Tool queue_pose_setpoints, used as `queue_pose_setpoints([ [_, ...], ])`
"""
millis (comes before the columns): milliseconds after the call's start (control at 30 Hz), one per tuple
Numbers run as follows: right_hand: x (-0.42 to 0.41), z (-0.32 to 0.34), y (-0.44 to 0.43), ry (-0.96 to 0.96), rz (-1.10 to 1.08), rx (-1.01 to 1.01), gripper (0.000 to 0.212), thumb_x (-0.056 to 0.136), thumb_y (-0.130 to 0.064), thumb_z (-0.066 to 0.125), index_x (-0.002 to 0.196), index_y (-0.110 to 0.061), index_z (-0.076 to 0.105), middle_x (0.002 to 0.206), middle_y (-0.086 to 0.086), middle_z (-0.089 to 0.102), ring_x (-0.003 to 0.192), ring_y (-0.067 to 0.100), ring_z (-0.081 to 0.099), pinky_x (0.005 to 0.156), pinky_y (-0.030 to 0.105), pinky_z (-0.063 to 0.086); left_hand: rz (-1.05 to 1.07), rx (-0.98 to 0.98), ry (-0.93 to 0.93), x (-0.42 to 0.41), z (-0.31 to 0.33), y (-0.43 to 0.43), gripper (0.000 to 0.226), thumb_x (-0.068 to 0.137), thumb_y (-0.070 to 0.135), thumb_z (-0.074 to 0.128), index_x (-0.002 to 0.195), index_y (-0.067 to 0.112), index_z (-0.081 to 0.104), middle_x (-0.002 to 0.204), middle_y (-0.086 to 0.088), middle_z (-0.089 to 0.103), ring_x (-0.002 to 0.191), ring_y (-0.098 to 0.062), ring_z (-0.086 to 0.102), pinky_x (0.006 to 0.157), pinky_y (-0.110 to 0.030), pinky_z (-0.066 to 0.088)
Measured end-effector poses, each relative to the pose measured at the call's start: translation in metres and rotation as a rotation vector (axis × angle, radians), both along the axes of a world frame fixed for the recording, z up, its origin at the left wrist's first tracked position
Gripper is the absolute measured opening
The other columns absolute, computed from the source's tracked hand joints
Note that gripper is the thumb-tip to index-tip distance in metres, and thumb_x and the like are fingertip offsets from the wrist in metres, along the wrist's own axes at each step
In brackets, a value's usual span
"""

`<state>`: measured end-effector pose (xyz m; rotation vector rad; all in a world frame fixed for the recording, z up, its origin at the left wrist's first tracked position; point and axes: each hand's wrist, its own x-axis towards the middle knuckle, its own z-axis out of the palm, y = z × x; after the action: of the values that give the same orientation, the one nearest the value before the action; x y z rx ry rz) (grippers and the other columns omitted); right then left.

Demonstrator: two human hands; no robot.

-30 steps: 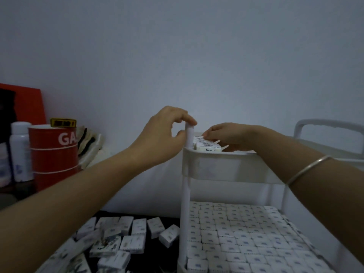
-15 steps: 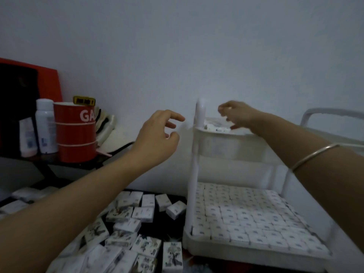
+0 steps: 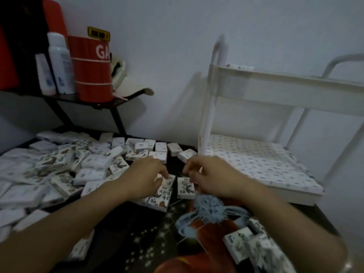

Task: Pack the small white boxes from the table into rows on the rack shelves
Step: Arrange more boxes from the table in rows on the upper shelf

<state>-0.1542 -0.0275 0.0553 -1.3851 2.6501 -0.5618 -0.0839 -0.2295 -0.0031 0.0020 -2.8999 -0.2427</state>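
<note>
Small white boxes (image 3: 96,159), flat, rectangular and printed, lie scattered on a dark star-patterned table (image 3: 141,243). Bent fingers of the left hand (image 3: 145,174) touch one; the right hand (image 3: 214,178) curls just over another, its grip lost in blur. A white tubular rack (image 3: 275,89) stands beside them, its lower shelf (image 3: 295,196) tiled with rows.

1. My left hand (image 3: 146,174) has let go of the rack post (image 3: 209,123) and dropped to the table (image 3: 122,227). Its fingertips now reach onto the loose small white boxes (image 3: 165,194).
2. My right hand (image 3: 208,177) has left the top shelf (image 3: 275,85) and come down too. It is now just in front of the post's foot with its fingers curled, and blur hides whether it holds anything.
3. My head view has tipped downward, so far more of the box pile shows and the top shelf sits high on the right.
</note>
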Motion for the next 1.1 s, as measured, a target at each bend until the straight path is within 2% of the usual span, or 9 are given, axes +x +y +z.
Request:
queue_pose_setpoints([
  [100, -0.005, -0.066, -0.009, 0.131, -0.128, 0.166, 0.042, 0.102, -0.038, 0.038, 0.142, -0.028, 0.041, 0.137, 0.007, 0.049, 0.116, 0.027, 0.055, 0.092, 0.037, 0.047, -0.079, -0.176, -0.014, 0.014, -0.027, 0.000, 0.034, 0.093, 0.030, 0.050, 0.124, 0.031, 0.063, 0.138, 0.009, 0.048, 0.132, -0.014, 0.032, 0.110, -0.030, 0.024],
  [167, -0.004, -0.096, -0.009, 0.159, -0.160, 0.228, 0.048, 0.102, -0.045, 0.032, 0.147, -0.031, 0.031, 0.137, 0.011, 0.044, 0.116, 0.030, 0.052, 0.089, 0.039, 0.046, -0.100, -0.216, -0.035, 0.024, -0.043, 0.004, 0.039, 0.093, 0.033, 0.046, 0.131, 0.032, 0.058, 0.149, 0.007, 0.037, 0.143, -0.017, 0.015, 0.116, -0.033, 0.009],
  [233, -0.003, -0.110, -0.007, 0.199, -0.174, 0.209, 0.042, 0.101, -0.047, 0.032, 0.140, -0.033, 0.040, 0.125, 0.009, 0.050, 0.111, 0.029, 0.053, 0.083, 0.038, 0.047, -0.118, -0.182, -0.011, 0.031, -0.053, 0.007, 0.041, 0.093, 0.036, 0.045, 0.132, 0.034, 0.055, 0.151, 0.010, 0.033, 0.146, -0.015, 0.007, 0.118, -0.034, 0.004],
  [367, -0.008, -0.105, 0.001, 0.146, -0.225, 0.004, 0.023, 0.097, -0.043, 0.047, 0.103, -0.028, 0.064, 0.104, -0.002, 0.047, 0.097, 0.020, 0.057, 0.073, 0.031, 0.046, -0.129, -0.017, 0.030, 0.041, -0.054, 0.009, 0.037, 0.086, 0.054, 0.053, 0.118, 0.037, 0.062, 0.133, 0.019, 0.048, 0.134, -0.007, 0.025, 0.108, -0.031, 0.024],
  [567, -0.019, -0.101, 0.001, -0.125, -0.253, 0.217, 0.063, 0.089, -0.055, 0.056, 0.144, -0.028, 0.039, 0.133, 0.007, 0.040, 0.114, 0.025, 0.055, 0.094, 0.033, 0.047, 0.020, 0.114, -0.026, 0.037, -0.046, 0.017, 0.056, 0.081, 0.067, 0.056, 0.127, 0.035, 0.053, 0.116, 0.018, 0.048, 0.107, -0.003, 0.047, 0.083, -0.027, 0.043],
  [767, -0.017, -0.100, 0.008, -0.269, -0.269, 0.034, 0.027, 0.081, -0.048, 0.071, 0.096, -0.030, 0.058, 0.095, -0.008, 0.064, 0.085, 0.007, 0.064, 0.081, 0.033, 0.054, 0.074, -0.040, -0.126, 0.028, -0.039, 0.025, 0.066, 0.071, 0.073, 0.063, 0.118, 0.028, 0.053, 0.119, 0.010, 0.050, 0.108, -0.010, 0.045, 0.083, -0.030, 0.043],
  [867, -0.011, -0.095, 0.017, -0.295, -0.276, -0.098, 0.029, 0.078, -0.043, 0.076, 0.089, -0.030, 0.053, 0.083, -0.010, 0.067, 0.076, 0.002, 0.064, 0.073, 0.031, 0.055, 0.064, 0.125, -0.144, 0.027, -0.037, 0.029, 0.064, 0.063, 0.064, 0.076, 0.107, 0.032, 0.042, 0.102, 0.014, 0.052, 0.093, -0.006, 0.047, 0.068, -0.024, 0.037],
  [967, -0.006, -0.087, 0.027, -0.314, -0.272, -0.203, 0.027, 0.076, -0.036, 0.080, 0.088, -0.029, 0.057, 0.088, -0.009, 0.070, 0.078, 0.003, 0.066, 0.075, 0.035, 0.057, 0.056, 0.388, -0.190, 0.031, -0.039, 0.032, 0.060, 0.066, 0.047, 0.083, 0.104, 0.034, 0.038, 0.098, 0.016, 0.059, 0.085, 0.001, 0.057, 0.066, -0.024, 0.048],
  [1100, 0.000, -0.074, 0.043, -0.489, -0.291, -0.318, 0.026, 0.079, -0.023, 0.079, 0.092, -0.014, 0.057, 0.083, 0.002, 0.071, 0.050, 0.010, 0.061, 0.045, 0.026, 0.049, 0.070, 0.808, -0.236, 0.034, -0.034, 0.034, 0.035, 0.080, 0.019, 0.076, 0.100, 0.030, 0.049, 0.104, 0.008, 0.065, 0.080, -0.008, 0.068, 0.065, -0.025, 0.057],
])
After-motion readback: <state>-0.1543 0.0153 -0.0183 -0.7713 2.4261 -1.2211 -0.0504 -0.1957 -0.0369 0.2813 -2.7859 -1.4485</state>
